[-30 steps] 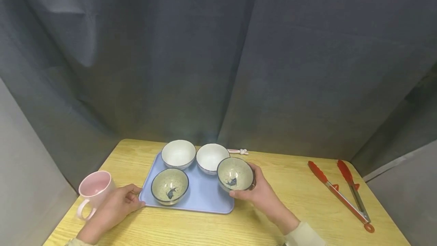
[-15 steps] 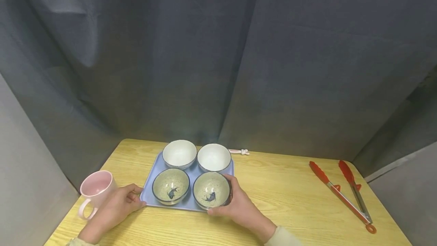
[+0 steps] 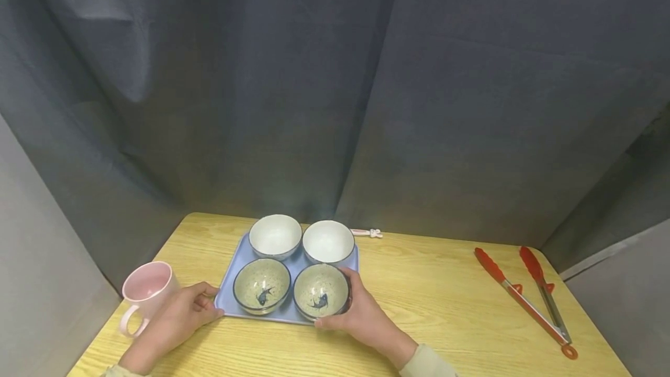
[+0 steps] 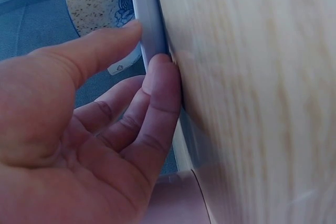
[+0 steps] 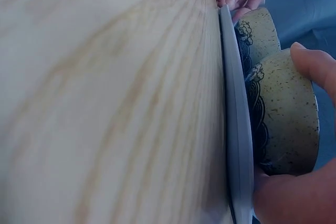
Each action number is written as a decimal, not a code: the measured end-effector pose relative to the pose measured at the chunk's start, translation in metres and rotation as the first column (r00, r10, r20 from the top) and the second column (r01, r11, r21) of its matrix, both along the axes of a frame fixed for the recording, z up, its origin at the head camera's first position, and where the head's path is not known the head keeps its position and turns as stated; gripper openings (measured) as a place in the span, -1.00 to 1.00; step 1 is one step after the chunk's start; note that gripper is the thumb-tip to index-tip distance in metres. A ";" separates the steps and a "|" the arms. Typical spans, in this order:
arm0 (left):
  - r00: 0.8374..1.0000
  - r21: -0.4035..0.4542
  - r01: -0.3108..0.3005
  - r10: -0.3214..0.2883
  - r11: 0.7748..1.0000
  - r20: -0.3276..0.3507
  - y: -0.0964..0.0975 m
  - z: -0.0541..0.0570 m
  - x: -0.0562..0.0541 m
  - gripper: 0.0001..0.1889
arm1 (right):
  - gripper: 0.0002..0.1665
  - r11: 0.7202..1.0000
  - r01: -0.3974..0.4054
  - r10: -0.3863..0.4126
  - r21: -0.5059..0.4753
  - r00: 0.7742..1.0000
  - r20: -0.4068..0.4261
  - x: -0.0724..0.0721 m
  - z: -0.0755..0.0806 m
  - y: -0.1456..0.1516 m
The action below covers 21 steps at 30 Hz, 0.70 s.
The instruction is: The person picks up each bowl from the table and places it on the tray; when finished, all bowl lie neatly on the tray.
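On a light blue tray (image 3: 293, 314) stand two white bowls (image 3: 275, 236) at the back and two speckled beige bowls with a dark fish motif in front. My right hand (image 3: 361, 316) grips the front right speckled bowl (image 3: 320, 288) from its right side, thumb near the front. In the right wrist view that bowl (image 5: 286, 116) sits upright on the tray, close beside the front left speckled bowl (image 3: 262, 284). My left hand (image 3: 180, 316) pinches the tray's near left corner; the left wrist view shows the thumb against the tray rim (image 4: 147, 14) and fingertips at its outer side.
A pink mug (image 3: 149, 292) stands just left of my left hand. Behind the tray lies a pink and white handle (image 3: 366, 233). Red-tipped tongs (image 3: 534, 304) lie spread at the right of the wooden table (image 3: 434, 284). A dark curtain (image 3: 335, 103) hangs behind.
My right hand has brought the speckled bowl left and down onto the tray's front right area, then slightly further left. The left hand has stayed at the tray corner.
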<state>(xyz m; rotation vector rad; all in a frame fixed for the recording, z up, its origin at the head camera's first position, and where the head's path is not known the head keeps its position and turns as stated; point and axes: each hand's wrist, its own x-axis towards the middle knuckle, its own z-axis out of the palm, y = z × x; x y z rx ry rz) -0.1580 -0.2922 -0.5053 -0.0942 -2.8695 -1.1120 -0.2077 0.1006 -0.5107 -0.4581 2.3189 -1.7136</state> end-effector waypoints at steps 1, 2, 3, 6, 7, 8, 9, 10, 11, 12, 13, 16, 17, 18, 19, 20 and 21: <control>1.000 0.003 0.003 -0.003 1.000 -0.002 0.000 0.000 0.000 -0.60 | 0.43 1.000 -0.001 0.001 0.007 1.000 -0.001 0.000 0.000 0.000; 1.000 0.007 0.000 0.000 1.000 -0.001 0.000 0.000 0.000 -0.60 | 0.44 1.000 0.000 0.000 0.014 1.000 -0.004 0.000 0.000 0.000; 1.000 0.008 0.004 -0.004 1.000 -0.005 0.000 0.000 0.001 -0.60 | 0.44 1.000 -0.002 0.002 0.020 1.000 -0.003 0.000 0.000 0.000; 1.000 0.012 0.007 -0.007 1.000 -0.011 0.000 0.000 0.000 -0.60 | 0.45 1.000 -0.001 0.001 0.024 1.000 -0.002 0.000 0.000 0.001; 1.000 0.009 0.011 -0.010 1.000 -0.013 0.001 0.000 -0.001 -0.60 | 0.45 1.000 -0.003 0.003 0.024 1.000 0.001 0.000 0.000 0.001; 1.000 0.007 0.012 -0.012 1.000 -0.014 0.001 0.000 -0.001 -0.60 | 0.45 1.000 -0.005 0.005 0.021 1.000 0.003 0.000 0.001 0.001; 1.000 0.002 0.017 -0.017 1.000 -0.016 0.001 0.000 -0.001 -0.60 | 0.45 1.000 -0.006 0.006 0.017 1.000 0.006 0.001 0.001 0.001; 1.000 0.004 0.014 -0.014 1.000 -0.012 0.001 0.000 -0.002 -0.60 | 0.45 1.000 -0.008 0.008 0.011 1.000 0.008 0.001 0.001 0.002; 1.000 0.001 0.017 -0.017 1.000 -0.012 0.001 0.000 -0.003 -0.60 | 0.45 1.000 -0.008 0.008 0.009 1.000 0.012 0.002 0.002 0.002; 1.000 0.000 0.017 -0.017 1.000 -0.011 0.002 0.000 -0.003 -0.60 | 0.45 1.000 -0.010 0.010 0.007 1.000 0.014 0.002 0.002 0.002; 1.000 -0.003 0.018 -0.018 1.000 -0.010 0.001 0.000 -0.003 -0.60 | 0.45 1.000 -0.012 0.012 0.006 1.000 0.014 0.002 0.002 0.002; 1.000 -0.004 0.011 -0.011 1.000 -0.006 0.002 0.000 -0.004 -0.60 | 0.48 1.000 -0.017 0.017 0.000 1.000 0.018 0.003 0.003 0.002; 1.000 -0.007 0.012 -0.012 1.000 -0.007 0.002 0.000 -0.004 -0.60 | 0.49 1.000 -0.019 0.019 0.001 1.000 0.020 0.003 0.003 0.003; 1.000 -0.008 0.010 -0.010 1.000 -0.006 0.002 0.000 -0.004 -0.60 | 0.51 1.000 -0.021 0.021 -0.001 0.999 0.023 0.003 0.004 0.003; 1.000 -0.009 0.010 -0.010 1.000 -0.006 0.001 0.000 -0.004 -0.60 | 0.53 1.000 -0.024 0.023 0.005 0.999 0.025 0.003 0.005 0.003; 1.000 -0.010 0.009 -0.009 1.000 -0.007 0.001 0.000 -0.004 -0.60 | 0.56 1.000 -0.026 0.026 0.007 0.999 0.033 0.003 0.007 0.004; 1.000 -0.011 0.010 -0.010 1.000 -0.007 0.001 0.000 -0.004 -0.60 | 0.58 1.000 -0.029 0.028 0.010 0.999 0.042 0.003 0.009 0.006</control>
